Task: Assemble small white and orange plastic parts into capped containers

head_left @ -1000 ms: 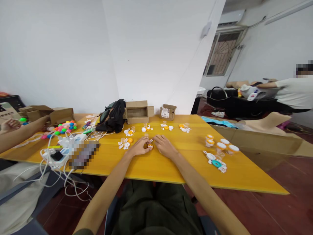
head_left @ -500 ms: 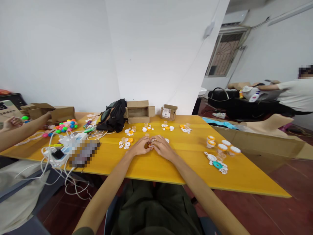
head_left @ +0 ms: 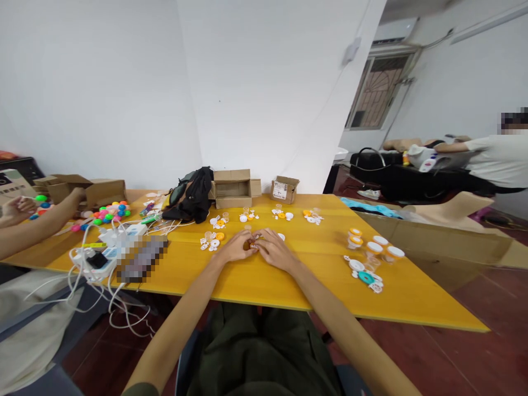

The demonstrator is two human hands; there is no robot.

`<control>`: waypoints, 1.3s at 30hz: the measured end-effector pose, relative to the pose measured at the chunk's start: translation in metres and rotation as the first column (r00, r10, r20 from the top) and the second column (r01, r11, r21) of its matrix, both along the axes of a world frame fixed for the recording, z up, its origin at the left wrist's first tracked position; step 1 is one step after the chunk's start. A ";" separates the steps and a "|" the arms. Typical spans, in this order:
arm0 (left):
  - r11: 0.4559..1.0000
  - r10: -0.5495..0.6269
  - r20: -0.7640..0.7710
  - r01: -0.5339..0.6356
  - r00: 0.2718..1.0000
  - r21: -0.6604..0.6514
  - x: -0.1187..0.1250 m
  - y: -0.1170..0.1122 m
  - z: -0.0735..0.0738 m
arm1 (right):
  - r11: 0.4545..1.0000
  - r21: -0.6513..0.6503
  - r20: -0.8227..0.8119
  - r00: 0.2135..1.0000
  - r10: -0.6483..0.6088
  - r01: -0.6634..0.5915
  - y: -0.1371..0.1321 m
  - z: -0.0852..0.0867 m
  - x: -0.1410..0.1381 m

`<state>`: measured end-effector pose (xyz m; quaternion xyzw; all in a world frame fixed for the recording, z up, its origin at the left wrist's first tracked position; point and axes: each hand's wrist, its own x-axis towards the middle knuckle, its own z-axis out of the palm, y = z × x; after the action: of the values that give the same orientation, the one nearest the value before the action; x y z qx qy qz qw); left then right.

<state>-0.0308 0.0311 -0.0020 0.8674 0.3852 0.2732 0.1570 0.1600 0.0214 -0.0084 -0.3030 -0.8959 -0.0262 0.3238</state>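
Small orange round plastic part (head_left: 248,245) sits at the centre of the yellow wooden surface (head_left: 256,280), enclosed between both hands; most of it is hidden and its exact shape cannot be told.

Left hand (head_left: 235,247): forearm extends from the near edge toward the far side, angled slightly right. Palm faces down, heel resting on the surface. Fingers (head_left: 244,237) are curled and pinching the orange part from the left.

Right hand (head_left: 273,248): forearm extends from the near right, angled left. Palm faces down, resting on the surface. Fingers (head_left: 260,237) are bent inward and pressed against the same part from the right. The fingertips of both hands meet over the part.

Surroundings:
- Groups of small white and orange plastic pieces (head_left: 213,241) lie just left of the hands and in a row on the far side.
- Clear cups with orange and white lids (head_left: 373,246) stand to the right, well apart from the hands.
- Open brown cardboard box (head_left: 231,188) and black bag (head_left: 192,195) stand at the far edge.
- Coloured plastic balls (head_left: 108,214) and white cables (head_left: 94,250) lie at the left, near another person's forearm (head_left: 37,228).
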 end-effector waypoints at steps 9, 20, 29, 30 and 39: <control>1.000 -0.002 -0.014 0.002 1.000 0.007 0.001 -0.002 0.003 | 1.000 0.001 0.013 1.000 -0.010 0.010 -0.003 0.002 0.001; 1.000 -0.001 -0.010 0.001 1.000 0.014 0.002 -0.002 0.002 | 0.999 0.012 0.015 0.999 -0.032 0.031 -0.006 0.005 0.001; 0.999 -0.004 -0.024 0.005 1.000 0.043 0.002 -0.003 0.003 | 0.999 -0.037 -0.055 0.998 -0.031 0.029 -0.001 0.001 -0.002; 0.999 -0.007 -0.029 0.008 1.000 0.046 0.002 -0.002 0.003 | 0.999 -0.045 -0.068 0.997 -0.034 0.031 -0.001 0.001 -0.003; 0.999 -0.024 -0.043 0.026 0.999 0.043 0.002 -0.001 0.002 | 0.998 -0.057 -0.083 0.997 -0.004 0.000 0.005 0.000 -0.004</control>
<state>-0.0286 0.0304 -0.0001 0.8810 0.3715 0.2610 0.1334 0.1563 0.0268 -0.0086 -0.3138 -0.8818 0.0114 0.3520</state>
